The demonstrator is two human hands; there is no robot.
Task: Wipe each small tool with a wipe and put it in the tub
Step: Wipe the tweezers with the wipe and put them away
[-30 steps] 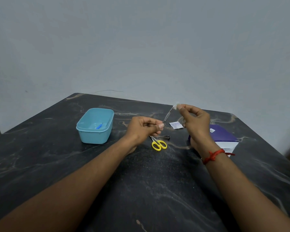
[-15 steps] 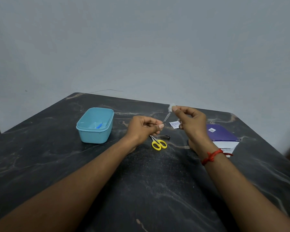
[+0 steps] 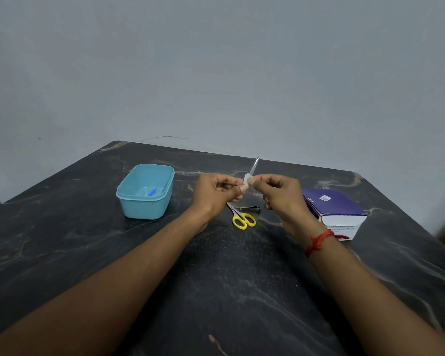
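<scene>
The fingers of the left hand [image 3: 216, 194] gripped the lower end of the slim metal tool [image 3: 254, 165]; the right hand [image 3: 280, 194] pinched the small white wipe [image 3: 246, 179] around its shaft. The light-blue plastic tub [image 3: 144, 206] stood left of the fingers. Print on the purple-and-white box [image 3: 332, 202], to their right, was illegible.

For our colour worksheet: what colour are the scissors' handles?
The scissors' handles are yellow; head view shows it best.

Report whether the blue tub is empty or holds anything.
Not empty. The open tub holds one small blue tool lying on its floor; nothing else shows inside.
</scene>
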